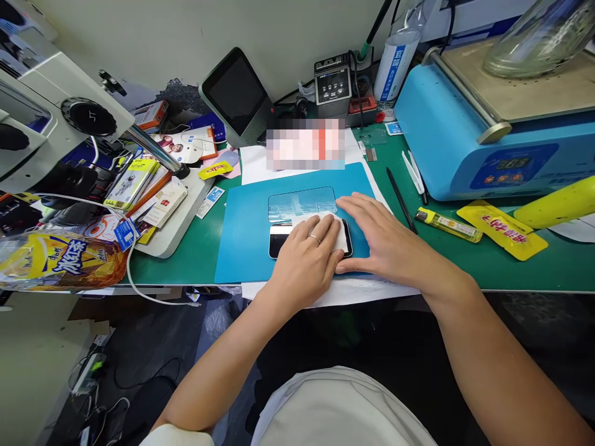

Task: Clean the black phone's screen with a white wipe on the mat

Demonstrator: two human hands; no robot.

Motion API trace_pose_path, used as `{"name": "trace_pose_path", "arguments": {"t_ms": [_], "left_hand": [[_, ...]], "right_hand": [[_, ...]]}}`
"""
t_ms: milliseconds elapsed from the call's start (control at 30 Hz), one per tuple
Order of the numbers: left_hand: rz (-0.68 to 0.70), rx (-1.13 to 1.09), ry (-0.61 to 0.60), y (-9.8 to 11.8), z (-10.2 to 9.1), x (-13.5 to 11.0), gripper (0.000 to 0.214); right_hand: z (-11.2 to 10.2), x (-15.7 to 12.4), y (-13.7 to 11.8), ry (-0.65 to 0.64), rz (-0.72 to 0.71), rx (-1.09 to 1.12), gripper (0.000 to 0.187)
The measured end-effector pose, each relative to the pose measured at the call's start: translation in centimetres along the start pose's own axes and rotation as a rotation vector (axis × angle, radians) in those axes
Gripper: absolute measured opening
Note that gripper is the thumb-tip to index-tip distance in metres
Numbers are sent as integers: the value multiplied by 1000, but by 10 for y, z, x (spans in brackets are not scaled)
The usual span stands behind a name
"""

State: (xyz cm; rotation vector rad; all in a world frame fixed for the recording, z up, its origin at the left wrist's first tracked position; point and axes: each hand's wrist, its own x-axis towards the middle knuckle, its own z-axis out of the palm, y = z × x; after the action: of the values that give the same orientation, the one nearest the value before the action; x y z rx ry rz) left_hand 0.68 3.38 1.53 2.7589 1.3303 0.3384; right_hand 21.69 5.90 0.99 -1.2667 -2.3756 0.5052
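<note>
A black smartphone (279, 240) lies flat on a blue mat (242, 241) at the front of the green bench. My left hand (307, 263), a ring on one finger, presses a white cloth (343, 230) down on the phone's screen with fingers together. My right hand (385, 238) lies flat beside it, fingers stretched over the phone's right end and the mat. Just behind the phone sits a clear glass screen panel (302, 203).
A blue heating machine (469, 136) stands at the right, with a yellow packet (504, 228), a yellow strip (449, 224), tweezers (413, 173) and a black stick (400, 198) in front. A microscope arm (60, 118), boxes and a drink bottle (60, 260) crowd the left. A small monitor (237, 93) and soldering station (332, 83) stand behind.
</note>
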Motion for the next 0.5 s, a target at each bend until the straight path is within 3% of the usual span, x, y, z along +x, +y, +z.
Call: {"name": "trace_pose_path", "arguments": {"t_ms": [200, 367, 500], "left_hand": [[68, -79, -10, 10, -8, -8, 49], [33, -95, 28, 29, -2, -19, 50], [-33, -50, 62, 19, 0, -34, 50]], "right_hand": [[0, 0, 2, 8, -2, 51, 114], [3, 0, 8, 19, -22, 26, 108], [5, 0, 10, 23, -31, -5, 110]]}}
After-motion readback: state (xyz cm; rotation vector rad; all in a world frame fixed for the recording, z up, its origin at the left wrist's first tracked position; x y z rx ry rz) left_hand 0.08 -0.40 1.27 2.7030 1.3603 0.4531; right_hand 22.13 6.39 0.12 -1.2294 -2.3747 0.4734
